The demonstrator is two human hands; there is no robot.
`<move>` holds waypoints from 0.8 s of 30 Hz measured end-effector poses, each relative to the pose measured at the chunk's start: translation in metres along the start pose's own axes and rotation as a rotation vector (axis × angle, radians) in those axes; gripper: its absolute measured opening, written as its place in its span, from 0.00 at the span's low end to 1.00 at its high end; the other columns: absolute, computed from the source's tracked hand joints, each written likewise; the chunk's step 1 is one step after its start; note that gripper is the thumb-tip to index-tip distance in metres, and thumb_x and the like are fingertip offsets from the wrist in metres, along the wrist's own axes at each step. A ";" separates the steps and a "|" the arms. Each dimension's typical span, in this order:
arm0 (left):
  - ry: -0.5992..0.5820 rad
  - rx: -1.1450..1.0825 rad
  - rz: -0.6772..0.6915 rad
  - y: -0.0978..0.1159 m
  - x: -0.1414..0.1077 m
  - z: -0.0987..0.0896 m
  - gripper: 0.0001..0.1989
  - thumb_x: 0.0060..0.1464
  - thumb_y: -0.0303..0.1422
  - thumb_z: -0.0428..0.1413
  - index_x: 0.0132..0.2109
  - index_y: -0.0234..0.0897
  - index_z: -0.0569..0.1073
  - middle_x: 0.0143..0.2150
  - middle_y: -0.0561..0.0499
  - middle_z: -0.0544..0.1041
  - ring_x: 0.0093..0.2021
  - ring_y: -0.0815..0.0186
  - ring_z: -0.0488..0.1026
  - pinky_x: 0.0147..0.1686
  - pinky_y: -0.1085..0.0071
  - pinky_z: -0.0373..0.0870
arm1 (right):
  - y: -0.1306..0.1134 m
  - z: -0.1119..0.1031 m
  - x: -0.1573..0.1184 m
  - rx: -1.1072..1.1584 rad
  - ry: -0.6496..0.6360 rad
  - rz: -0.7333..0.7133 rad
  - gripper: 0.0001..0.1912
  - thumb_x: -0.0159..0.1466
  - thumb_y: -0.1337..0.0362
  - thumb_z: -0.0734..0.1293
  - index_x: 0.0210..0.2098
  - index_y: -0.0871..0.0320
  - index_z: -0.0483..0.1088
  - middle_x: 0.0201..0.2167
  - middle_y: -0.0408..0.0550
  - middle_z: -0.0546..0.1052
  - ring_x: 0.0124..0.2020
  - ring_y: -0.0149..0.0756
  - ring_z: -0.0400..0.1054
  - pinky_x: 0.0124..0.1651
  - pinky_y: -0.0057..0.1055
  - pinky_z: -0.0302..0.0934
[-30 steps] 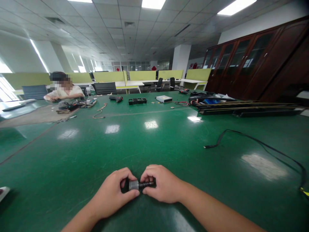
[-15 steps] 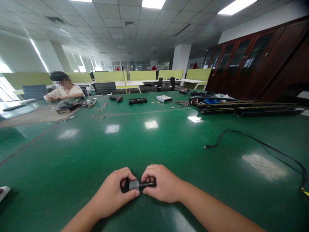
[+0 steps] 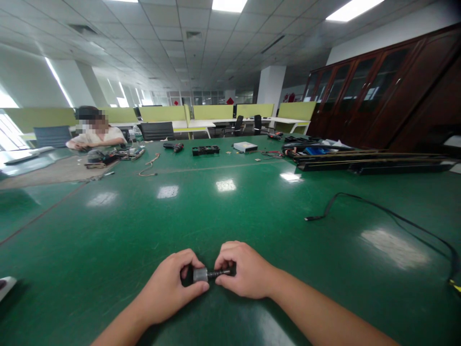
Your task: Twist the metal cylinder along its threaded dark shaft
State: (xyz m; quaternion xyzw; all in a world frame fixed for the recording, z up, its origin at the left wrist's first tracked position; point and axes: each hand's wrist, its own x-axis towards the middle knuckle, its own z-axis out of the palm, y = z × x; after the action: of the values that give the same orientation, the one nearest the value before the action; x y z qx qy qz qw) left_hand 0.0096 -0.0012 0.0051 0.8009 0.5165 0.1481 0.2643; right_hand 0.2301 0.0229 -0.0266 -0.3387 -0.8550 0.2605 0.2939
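Observation:
Low over the near part of the table, my left hand (image 3: 176, 278) is closed around a short grey metal cylinder (image 3: 200, 275), thumb in front and fingers behind. From its right end a thin dark shaft with coil-like ridges (image 3: 216, 274) reaches toward my right hand (image 3: 245, 271). The fingers of that hand are curled in a pinch at the shaft's far end, where a dark piece shows between them. Part of that end is hidden by the fingers.
A black cable (image 3: 389, 211) curves across the green table (image 3: 144, 216) at right. Farther back are a drill (image 3: 174, 147), a black plastic part (image 3: 205, 151), a silver box (image 3: 245, 146) and long black rails (image 3: 324, 163). A person (image 3: 97, 132) sits at far left.
My right hand has shifted slightly right and away from me, widening the gap between the hands. My left hand stays almost in place, still around the grey cylinder.

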 end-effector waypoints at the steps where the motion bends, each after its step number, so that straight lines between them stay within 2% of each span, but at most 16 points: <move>1: 0.000 0.000 -0.001 0.000 0.000 0.000 0.10 0.51 0.39 0.61 0.37 0.39 0.74 0.32 0.55 0.71 0.33 0.64 0.67 0.34 0.72 0.60 | 0.001 -0.001 0.000 -0.001 0.004 -0.002 0.05 0.51 0.68 0.73 0.29 0.57 0.74 0.26 0.41 0.71 0.30 0.32 0.65 0.36 0.28 0.57; 14: 0.025 -0.006 -0.011 -0.002 -0.001 0.000 0.09 0.49 0.36 0.61 0.35 0.38 0.72 0.31 0.55 0.69 0.32 0.65 0.67 0.32 0.72 0.59 | 0.009 -0.007 0.000 -0.027 0.012 0.002 0.05 0.49 0.70 0.73 0.26 0.58 0.74 0.24 0.41 0.71 0.28 0.31 0.65 0.34 0.28 0.56; 17: 0.027 -0.015 -0.016 -0.002 -0.001 -0.001 0.08 0.49 0.35 0.61 0.35 0.38 0.71 0.30 0.56 0.69 0.32 0.66 0.66 0.32 0.72 0.59 | 0.016 -0.015 0.000 -0.024 0.021 0.038 0.05 0.49 0.72 0.72 0.26 0.59 0.74 0.24 0.41 0.71 0.27 0.30 0.64 0.31 0.27 0.56; 21: 0.032 -0.022 -0.009 0.000 -0.002 -0.002 0.09 0.51 0.37 0.60 0.34 0.38 0.70 0.31 0.56 0.70 0.32 0.66 0.66 0.33 0.72 0.59 | 0.022 -0.023 0.000 -0.002 0.114 0.139 0.05 0.49 0.73 0.72 0.25 0.60 0.74 0.23 0.41 0.70 0.25 0.29 0.63 0.28 0.25 0.54; 24: 0.037 -0.022 -0.013 0.001 -0.002 -0.002 0.10 0.51 0.38 0.60 0.34 0.37 0.70 0.31 0.55 0.70 0.32 0.66 0.66 0.33 0.72 0.59 | 0.020 -0.023 0.000 -0.015 0.075 0.104 0.05 0.48 0.72 0.73 0.25 0.59 0.74 0.23 0.40 0.70 0.25 0.29 0.63 0.29 0.25 0.54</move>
State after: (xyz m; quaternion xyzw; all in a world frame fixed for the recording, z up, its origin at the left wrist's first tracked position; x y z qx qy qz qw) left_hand 0.0086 -0.0030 0.0071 0.7917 0.5250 0.1665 0.2644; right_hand 0.2541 0.0411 -0.0233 -0.3943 -0.8267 0.2562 0.3091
